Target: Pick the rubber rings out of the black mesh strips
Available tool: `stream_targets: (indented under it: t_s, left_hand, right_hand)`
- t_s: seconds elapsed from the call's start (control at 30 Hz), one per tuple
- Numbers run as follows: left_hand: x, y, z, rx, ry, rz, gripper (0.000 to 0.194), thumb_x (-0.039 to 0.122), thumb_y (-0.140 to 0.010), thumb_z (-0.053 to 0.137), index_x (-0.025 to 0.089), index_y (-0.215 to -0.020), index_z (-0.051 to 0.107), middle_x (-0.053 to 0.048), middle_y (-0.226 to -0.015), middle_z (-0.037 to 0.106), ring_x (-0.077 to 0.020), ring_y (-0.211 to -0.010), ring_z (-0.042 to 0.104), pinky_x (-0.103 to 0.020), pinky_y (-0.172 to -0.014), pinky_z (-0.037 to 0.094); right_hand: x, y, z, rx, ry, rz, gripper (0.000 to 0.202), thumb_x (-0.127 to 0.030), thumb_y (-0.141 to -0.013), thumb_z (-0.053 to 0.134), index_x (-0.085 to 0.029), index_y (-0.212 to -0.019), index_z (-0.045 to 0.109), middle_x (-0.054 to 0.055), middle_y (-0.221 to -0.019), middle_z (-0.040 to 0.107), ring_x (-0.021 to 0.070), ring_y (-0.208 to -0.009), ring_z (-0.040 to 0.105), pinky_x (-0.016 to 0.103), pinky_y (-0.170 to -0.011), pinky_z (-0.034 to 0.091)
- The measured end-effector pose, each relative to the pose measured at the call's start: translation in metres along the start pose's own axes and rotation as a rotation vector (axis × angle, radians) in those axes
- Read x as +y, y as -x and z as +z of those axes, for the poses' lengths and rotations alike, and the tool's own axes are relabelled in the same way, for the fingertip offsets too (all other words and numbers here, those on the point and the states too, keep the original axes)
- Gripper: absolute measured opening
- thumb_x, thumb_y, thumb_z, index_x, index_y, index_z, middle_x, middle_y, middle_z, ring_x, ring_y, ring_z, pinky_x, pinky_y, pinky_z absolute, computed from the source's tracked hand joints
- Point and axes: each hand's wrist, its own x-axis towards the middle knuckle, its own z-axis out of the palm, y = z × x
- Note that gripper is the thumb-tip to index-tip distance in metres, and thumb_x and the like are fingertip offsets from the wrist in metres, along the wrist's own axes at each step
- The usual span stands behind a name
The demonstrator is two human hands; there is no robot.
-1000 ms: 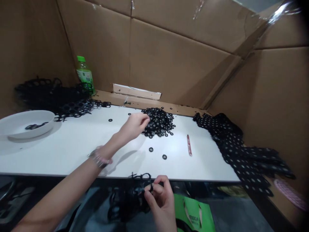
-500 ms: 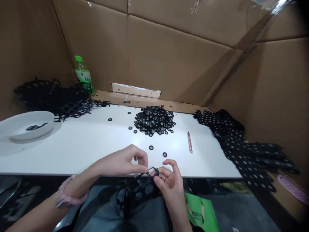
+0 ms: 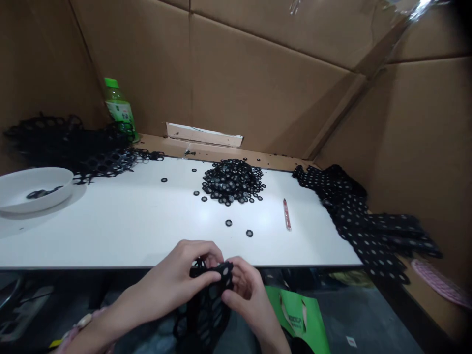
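Note:
My left hand (image 3: 184,275) grips a black perforated sheet (image 3: 210,309) at the table's front edge, its thumb pressed on the top. Beside it, my right hand (image 3: 249,295) pinches the same sheet's right edge between thumb and fingers. The rest of the sheet hangs down over my lap. Beyond the hands lies a heap of small black rings with pale centres (image 3: 232,179) on the white table (image 3: 140,226). Two loose rings (image 3: 228,223) (image 3: 250,233) lie between the heap and my right hand.
A white bowl (image 3: 55,199) holding black pieces is at the left, before a black mesh pile (image 3: 66,147) and a green bottle (image 3: 121,110). A red pen-like tool (image 3: 286,215) lies right of centre. Dotted black sheets (image 3: 354,216) drape at the right. A green bag (image 3: 309,319) is below.
Both hands have come together around the sheet. The thin strip earlier stretched between the fingers no longer shows; a dotted part of the sheet is now held up. The view has shifted slightly.

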Motion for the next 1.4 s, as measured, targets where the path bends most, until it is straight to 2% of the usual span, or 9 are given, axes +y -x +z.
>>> stream_targets:
  t_s: [0.27,0.4,0.57,0.73,0.87,1.03,1.13,1.27,1.4]
  left_hand:
    - [-0.009,0.007,0.002,0.107,-0.157,0.092,0.022,0.025,-0.081,0.050,0.023,-0.103,0.053,-0.004,-0.106,0.054,-0.0175,-0.097,0.050,-0.027,-0.085,0.039]
    - [-0.010,0.008,0.009,-0.023,-0.044,0.047,0.018,0.033,-0.082,0.051,0.020,-0.091,0.059,-0.002,-0.085,0.060,-0.0141,-0.078,0.054,-0.023,-0.072,0.042]
    - [-0.009,0.004,0.016,0.025,0.084,-0.020,0.027,0.030,-0.086,0.044,0.016,-0.069,0.060,0.000,-0.069,0.060,-0.0115,-0.065,0.053,-0.020,-0.061,0.040]
    - [-0.009,-0.011,-0.005,0.371,0.015,0.041,0.028,0.031,-0.086,0.043,0.016,-0.066,0.056,0.001,-0.063,0.058,-0.0106,-0.059,0.051,-0.019,-0.055,0.038]
    - [-0.006,-0.059,-0.044,0.649,-0.208,0.160,0.023,0.030,-0.084,0.045,0.015,-0.075,0.058,0.000,-0.064,0.059,-0.0117,-0.059,0.052,-0.020,-0.057,0.039]
    - [-0.022,-0.146,-0.056,0.421,-0.509,0.216,0.017,0.022,-0.081,0.047,0.014,-0.074,0.061,-0.005,-0.072,0.063,-0.0154,-0.067,0.055,-0.023,-0.063,0.039]
    - [-0.025,-0.160,-0.047,0.357,-0.528,0.199,0.015,0.028,-0.076,0.055,0.014,-0.073,0.060,-0.004,-0.068,0.060,-0.0152,-0.059,0.053,-0.023,-0.054,0.036]
    - [0.001,-0.110,-0.032,0.264,-0.478,0.339,0.032,0.039,-0.085,0.042,0.016,-0.063,0.051,0.000,-0.058,0.052,-0.0114,-0.052,0.045,-0.021,-0.051,0.032]
    - [0.024,-0.044,-0.015,-0.193,-0.467,0.425,0.030,0.042,-0.075,0.057,0.017,-0.061,0.049,0.003,-0.057,0.052,-0.0089,-0.048,0.042,-0.020,-0.045,0.027]
  right_hand:
    - [0.016,0.005,0.002,0.144,0.148,-0.026,0.029,-0.041,-0.074,0.061,-0.018,-0.092,0.063,0.003,-0.079,0.060,0.0114,-0.052,0.055,0.025,-0.051,0.047]
    - [0.021,0.010,-0.001,0.227,0.292,-0.097,0.029,-0.040,-0.076,0.058,-0.019,-0.094,0.064,0.005,-0.088,0.058,0.0106,-0.053,0.053,0.024,-0.049,0.047]
    - [0.019,0.013,-0.002,0.152,0.450,-0.156,0.022,-0.036,-0.077,0.057,-0.021,-0.090,0.066,0.003,-0.076,0.058,0.0115,-0.054,0.053,0.026,-0.060,0.047]
    - [0.032,0.022,-0.001,0.346,0.335,-0.153,0.029,-0.045,-0.071,0.062,-0.020,-0.083,0.067,0.002,-0.073,0.059,0.0104,-0.046,0.050,0.024,-0.048,0.044]
    - [0.037,0.023,-0.002,0.416,0.176,-0.048,0.043,-0.050,-0.066,0.065,-0.019,-0.096,0.064,0.002,-0.066,0.060,0.0133,-0.050,0.053,0.027,-0.055,0.045]
    - [0.016,0.012,0.005,0.168,0.084,-0.022,0.041,-0.052,-0.072,0.057,-0.014,-0.084,0.067,0.002,-0.056,0.058,0.0145,-0.056,0.052,0.026,-0.060,0.042]
    - [0.004,0.007,0.009,0.189,0.145,-0.046,0.039,-0.050,-0.074,0.055,-0.014,-0.083,0.066,0.002,-0.056,0.059,0.0146,-0.055,0.053,0.025,-0.058,0.041]
    - [-0.001,0.005,0.003,0.198,0.228,-0.086,0.036,-0.049,-0.076,0.053,-0.015,-0.068,0.064,0.002,-0.055,0.059,0.0150,-0.056,0.054,0.024,-0.058,0.042]
    - [0.003,0.006,-0.002,0.165,0.335,-0.154,0.037,-0.050,-0.076,0.054,-0.016,-0.065,0.064,0.000,-0.052,0.055,0.0133,-0.051,0.050,0.024,-0.053,0.041]
